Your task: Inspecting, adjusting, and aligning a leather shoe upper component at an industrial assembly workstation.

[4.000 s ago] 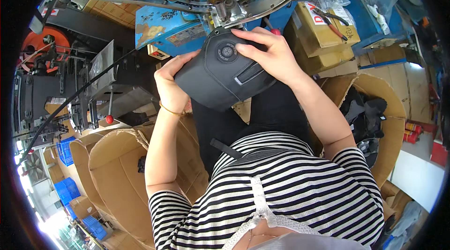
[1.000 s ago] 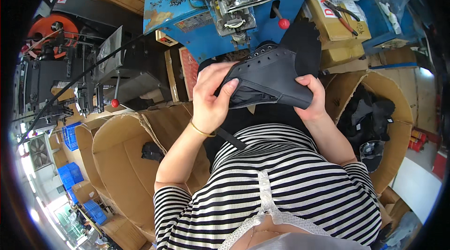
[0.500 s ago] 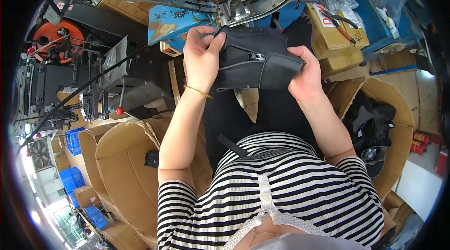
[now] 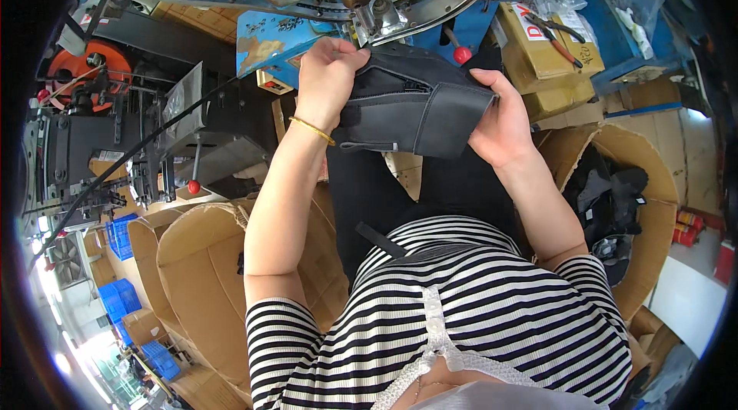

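Observation:
A black boot upper (image 4: 388, 116) with a zip and stitched seams is stretched between my hands, above my lap. My left hand (image 4: 327, 81) pinches its left end, fingers curled at the top corner. My right hand (image 4: 503, 124) grips the right end, thumb on top and the other fingers partly hidden behind it. The upper's far edge lies right by the metal working head (image 4: 382, 16) of a machine; whether they touch I cannot tell. A red knob (image 4: 461, 55) shows just beyond the upper.
Cardboard boxes with pliers (image 4: 561, 41) on top stand at the far right. An open carton (image 4: 653, 233) of dark pieces is beside my right arm, another carton (image 4: 196, 271) at my left. A black machine with a red-knobbed lever (image 4: 194, 185) stands on the left.
My left hand has shifted slightly left, and the boot upper has tilted, its left end lower. The red knob behind it shows more fully. Both hands keep their hold.

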The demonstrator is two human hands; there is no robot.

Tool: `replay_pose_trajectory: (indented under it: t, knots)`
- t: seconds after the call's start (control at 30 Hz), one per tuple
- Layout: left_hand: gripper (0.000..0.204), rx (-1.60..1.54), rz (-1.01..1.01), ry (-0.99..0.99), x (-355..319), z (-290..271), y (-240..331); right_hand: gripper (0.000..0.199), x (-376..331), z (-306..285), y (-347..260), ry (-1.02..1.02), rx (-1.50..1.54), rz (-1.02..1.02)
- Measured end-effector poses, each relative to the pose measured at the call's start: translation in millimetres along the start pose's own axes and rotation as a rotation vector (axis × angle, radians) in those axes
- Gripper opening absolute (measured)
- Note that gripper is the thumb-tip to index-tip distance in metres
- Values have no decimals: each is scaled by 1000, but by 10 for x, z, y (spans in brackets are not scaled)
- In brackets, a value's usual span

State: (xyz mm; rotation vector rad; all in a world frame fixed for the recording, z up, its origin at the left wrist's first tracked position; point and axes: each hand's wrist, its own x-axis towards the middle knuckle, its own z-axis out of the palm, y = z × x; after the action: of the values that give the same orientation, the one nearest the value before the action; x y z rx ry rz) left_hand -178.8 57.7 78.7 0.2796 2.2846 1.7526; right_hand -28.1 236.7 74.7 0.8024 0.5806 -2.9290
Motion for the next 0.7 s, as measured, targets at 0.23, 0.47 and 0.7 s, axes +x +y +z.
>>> replay_pose_trajectory:
  t: [0.23,0.47,0.7]
  knots:
    - [20,5,20,28,-8,28,0,28,107,-236,17,-188,53,55]
    - [22,-23,125,76,-67,-53,-7,15,199,-40,38,-188,24,-8]
    - [25,113,59,59,17,-93,117,12,226,48,65,-106,23,-29]
